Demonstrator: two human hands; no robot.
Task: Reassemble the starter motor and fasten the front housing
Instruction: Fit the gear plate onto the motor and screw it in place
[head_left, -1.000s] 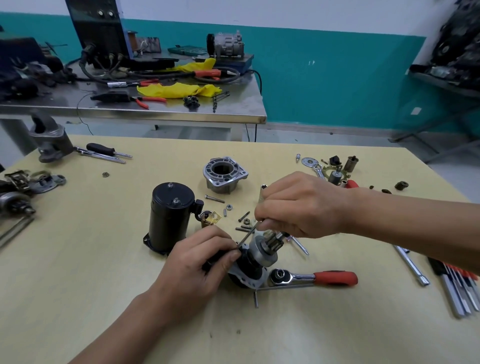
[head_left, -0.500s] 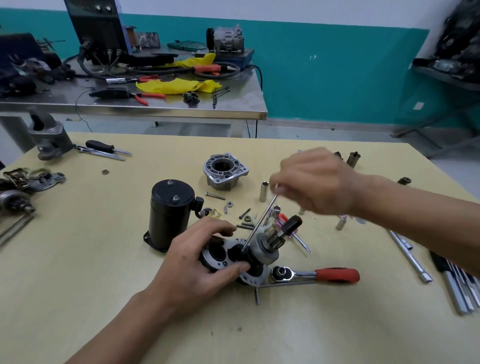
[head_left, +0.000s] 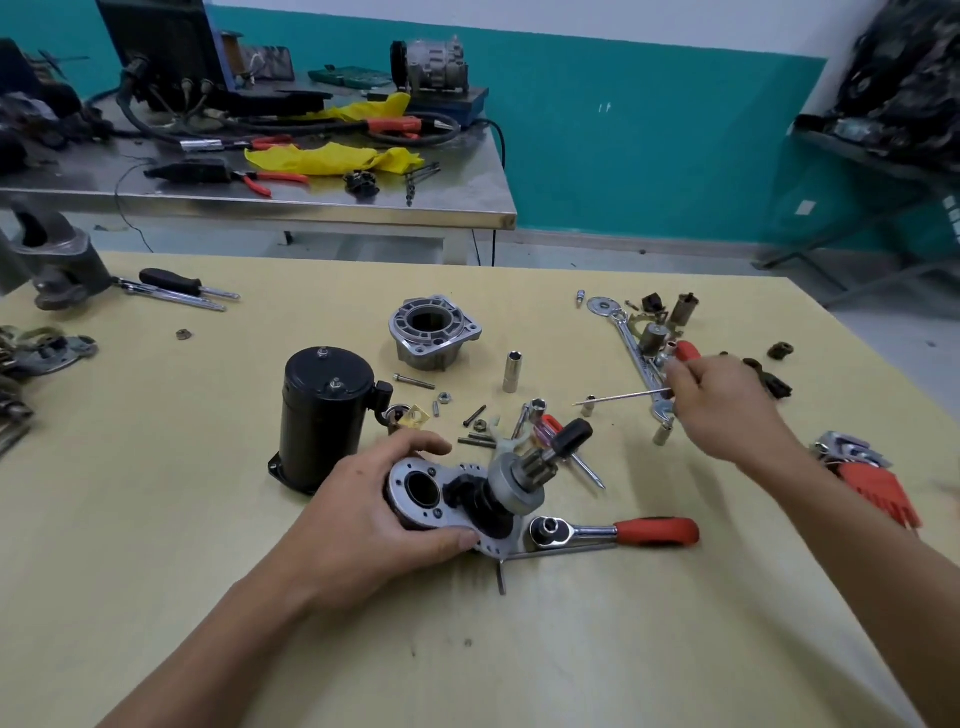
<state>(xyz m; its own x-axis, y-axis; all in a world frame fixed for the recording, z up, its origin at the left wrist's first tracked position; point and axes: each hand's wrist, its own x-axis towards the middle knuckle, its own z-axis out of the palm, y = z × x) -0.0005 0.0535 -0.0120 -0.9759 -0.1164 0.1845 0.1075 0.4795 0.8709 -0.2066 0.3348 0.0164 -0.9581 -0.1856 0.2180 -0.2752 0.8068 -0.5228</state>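
Fingers of the left hand curl round the drive assembly on the tabletop, gripping its silver plate, pinion pointing toward 2 o'clock. Out at 2 o'clock from it, the right hand pinches a thin rod, tip aimed left. Front housing sits apart at 12 o'clock, black motor body stands upright at 10 o'clock, and a ratchet lies just beside the assembly at 3 o'clock.

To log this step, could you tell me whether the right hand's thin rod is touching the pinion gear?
Apart. The head view shows the thin rod, held by the right hand, clear of the pinion gear.
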